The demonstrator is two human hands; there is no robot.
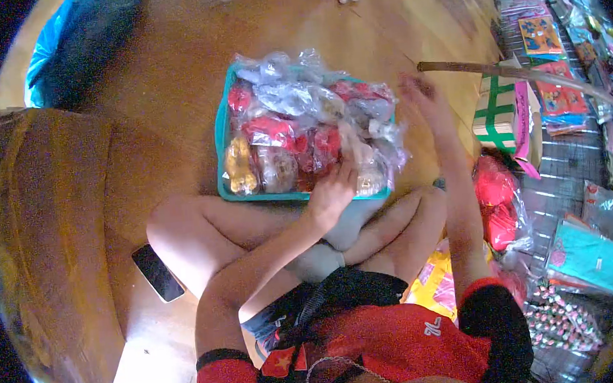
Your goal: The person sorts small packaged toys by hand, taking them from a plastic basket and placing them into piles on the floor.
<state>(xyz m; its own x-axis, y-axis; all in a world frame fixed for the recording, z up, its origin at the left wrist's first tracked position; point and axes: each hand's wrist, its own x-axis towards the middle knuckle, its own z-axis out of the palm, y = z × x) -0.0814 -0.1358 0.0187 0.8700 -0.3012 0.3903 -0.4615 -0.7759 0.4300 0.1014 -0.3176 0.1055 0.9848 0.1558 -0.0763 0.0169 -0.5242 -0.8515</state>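
Note:
A teal basket [221,144] on the floor in front of my crossed legs is full of clear plastic packets holding red, grey and gold items. My left hand [333,195] reaches over the basket's near rim, its fingers closed on a clear plastic packet [355,144] at the front right; the packet's contents are blurred. A gold packet [240,166] stands in the near left corner, beside red packets [271,131]. My right hand [421,96] is raised right of the basket, somewhat blurred, its fingers apart and nothing visible in them.
A phone [158,273] lies by my left knee. To the right are a thin stick [520,72], a box with green tape [495,113], red bagged items [498,205] and a rack of packaged goods [591,255]. Brown sheeting [54,233] stands at the left.

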